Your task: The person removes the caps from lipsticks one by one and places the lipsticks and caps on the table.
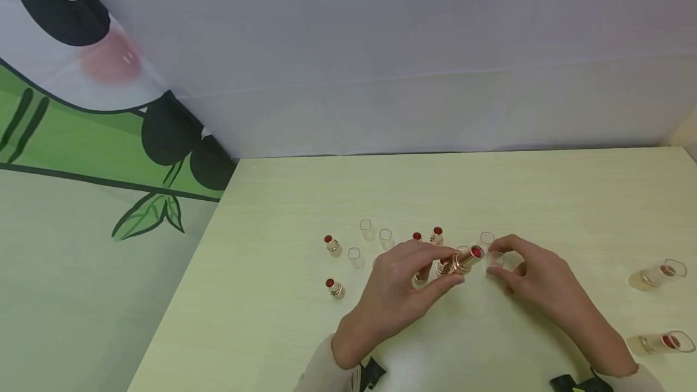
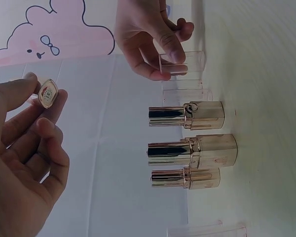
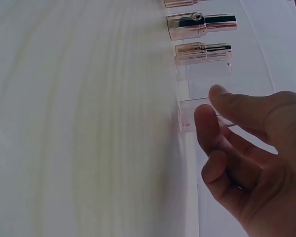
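Note:
My left hand pinches a gold lipstick between thumb and fingers, its red tip tilted up and to the right. In the left wrist view, the base of that lipstick faces the camera. Just to the right, my right hand pinches a clear cap that stands near the tabletop. The right wrist view shows thumb and forefinger on this cap. Lipstick and cap are apart. Several uncapped lipsticks stand around my left hand, partly hidden by it; one lipstick shows behind the fingers.
At the left stand two uncapped lipsticks, a rear lipstick and a front lipstick. Several clear caps stand near them, and another cap behind my right hand. Two lipsticks under clear caps stand at the table's right.

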A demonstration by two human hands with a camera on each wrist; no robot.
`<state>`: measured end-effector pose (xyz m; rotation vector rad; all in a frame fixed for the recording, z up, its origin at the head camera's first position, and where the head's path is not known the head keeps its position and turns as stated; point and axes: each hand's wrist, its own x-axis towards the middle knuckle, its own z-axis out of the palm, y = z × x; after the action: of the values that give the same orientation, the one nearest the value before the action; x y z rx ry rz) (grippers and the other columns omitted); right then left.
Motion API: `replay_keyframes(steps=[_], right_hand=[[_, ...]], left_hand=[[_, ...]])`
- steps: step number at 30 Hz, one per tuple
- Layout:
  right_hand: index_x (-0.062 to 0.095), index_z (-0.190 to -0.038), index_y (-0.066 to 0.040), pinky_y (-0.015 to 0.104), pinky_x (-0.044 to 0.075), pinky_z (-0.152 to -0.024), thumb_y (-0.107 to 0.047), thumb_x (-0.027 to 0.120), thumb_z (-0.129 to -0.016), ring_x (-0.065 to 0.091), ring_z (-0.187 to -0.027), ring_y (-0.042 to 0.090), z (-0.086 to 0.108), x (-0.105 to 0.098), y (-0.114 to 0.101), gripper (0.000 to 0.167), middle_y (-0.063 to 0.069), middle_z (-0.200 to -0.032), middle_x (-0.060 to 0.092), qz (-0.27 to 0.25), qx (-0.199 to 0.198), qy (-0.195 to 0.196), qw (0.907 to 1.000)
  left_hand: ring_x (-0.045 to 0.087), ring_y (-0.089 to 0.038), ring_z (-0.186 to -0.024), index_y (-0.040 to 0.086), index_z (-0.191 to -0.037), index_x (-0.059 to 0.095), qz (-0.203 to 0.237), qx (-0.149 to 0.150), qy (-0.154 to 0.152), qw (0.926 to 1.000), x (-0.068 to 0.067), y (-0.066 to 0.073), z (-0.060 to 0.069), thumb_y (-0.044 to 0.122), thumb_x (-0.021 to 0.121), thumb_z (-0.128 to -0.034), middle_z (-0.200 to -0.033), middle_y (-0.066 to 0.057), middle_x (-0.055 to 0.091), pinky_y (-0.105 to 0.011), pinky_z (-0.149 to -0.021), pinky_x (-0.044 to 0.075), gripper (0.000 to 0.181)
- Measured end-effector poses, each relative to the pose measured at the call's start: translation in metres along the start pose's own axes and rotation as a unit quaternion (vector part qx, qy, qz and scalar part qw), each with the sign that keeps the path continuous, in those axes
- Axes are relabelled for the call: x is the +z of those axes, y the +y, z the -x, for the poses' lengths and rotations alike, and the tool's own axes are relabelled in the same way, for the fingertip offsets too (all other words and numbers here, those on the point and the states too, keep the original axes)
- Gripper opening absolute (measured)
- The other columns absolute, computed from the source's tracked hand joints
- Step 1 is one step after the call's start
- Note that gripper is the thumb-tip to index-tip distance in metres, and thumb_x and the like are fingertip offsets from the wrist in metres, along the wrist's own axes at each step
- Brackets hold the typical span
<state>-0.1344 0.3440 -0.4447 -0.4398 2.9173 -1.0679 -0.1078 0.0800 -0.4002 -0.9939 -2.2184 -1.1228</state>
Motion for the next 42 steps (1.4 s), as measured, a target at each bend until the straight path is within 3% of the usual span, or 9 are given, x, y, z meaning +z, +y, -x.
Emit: replay_keyframes(steps=[5,14,21,25,28,33,42], right_hand=[[0.065,-0.119,-0.019,0.023,0.041,-0.061,-0.018,0.083,-0.090,0.061,-0.054,0.001,0.000,0.000,0.002,0.034,-0.008,-0.074,0.069,0.000,0.013,-0.018,0.9998],[0.063,-0.123,-0.017,0.024,0.041,-0.061,-0.022,0.082,-0.092,0.060,-0.055,0.005,-0.003,0.001,0.005,0.037,-0.009,-0.064,0.066,0.005,0.039,-0.051,0.9979],[0.063,-0.124,-0.018,0.024,0.040,-0.061,-0.024,0.083,-0.090,0.059,-0.057,0.003,-0.003,0.000,0.007,0.040,-0.010,-0.067,0.067,0.021,0.036,-0.048,0.9980],[0.064,-0.125,-0.017,0.025,0.043,-0.062,-0.027,0.086,-0.088,0.059,-0.063,0.003,-0.001,-0.008,0.007,0.045,0.000,-0.100,0.076,0.040,0.029,-0.038,0.9980],[0.063,-0.127,-0.018,0.024,0.044,-0.062,-0.029,0.086,-0.087,0.060,-0.066,0.002,0.002,-0.018,0.006,0.047,0.004,-0.123,0.073,0.052,0.032,-0.034,0.9976],[0.056,-0.138,-0.017,0.023,0.044,-0.062,-0.028,0.082,-0.091,0.065,-0.068,-0.002,0.008,-0.032,0.004,0.054,0.003,-0.128,0.070,0.039,0.026,-0.031,0.9984],[0.055,-0.141,-0.017,0.022,0.043,-0.058,-0.019,0.079,-0.094,0.063,-0.071,-0.006,0.014,-0.048,0.005,0.053,0.003,-0.124,0.069,0.039,-0.005,0.032,0.9987]], left_hand=[[0.053,-0.005,-0.068,0.013,-0.112,0.077,-0.005,0.001,0.005,1.0000,0.000,0.000,-0.001,0.019,0.085,-0.0885,-0.099,0.005,0.079,-0.005,-0.066,0.039,0.026],[0.050,-0.003,-0.067,0.015,-0.112,0.077,-0.010,-0.002,0.011,0.9999,-0.001,-0.001,-0.002,0.019,0.085,-0.0884,-0.088,0.008,0.074,-0.005,-0.064,0.037,0.026],[0.051,-0.002,-0.069,0.016,-0.114,0.077,-0.016,-0.005,0.009,0.9998,-0.003,0.000,-0.001,0.020,0.085,-0.0884,-0.092,0.007,0.075,-0.005,-0.066,0.037,0.027],[0.052,-0.002,-0.071,0.016,-0.115,0.077,-0.017,-0.035,-0.008,0.9992,-0.005,0.003,0.007,0.021,0.085,-0.0885,-0.083,0.008,0.069,-0.005,-0.068,0.036,0.028],[0.053,-0.002,-0.072,0.017,-0.116,0.077,-0.015,-0.074,-0.025,0.9968,-0.007,0.006,0.017,0.024,0.084,-0.0887,-0.078,0.009,0.064,-0.005,-0.067,0.034,0.029],[0.054,-0.002,-0.074,0.019,-0.116,0.077,0.002,-0.115,-0.025,0.9930,-0.011,0.007,0.037,0.022,0.084,-0.0889,-0.084,0.011,0.069,-0.009,-0.069,0.041,0.028],[0.055,-0.001,-0.076,0.022,-0.116,0.075,0.044,-0.123,0.005,0.9914,-0.011,-0.001,0.062,0.018,0.083,-0.0898,-0.109,0.011,0.071,-0.020,-0.068,0.054,0.028]])
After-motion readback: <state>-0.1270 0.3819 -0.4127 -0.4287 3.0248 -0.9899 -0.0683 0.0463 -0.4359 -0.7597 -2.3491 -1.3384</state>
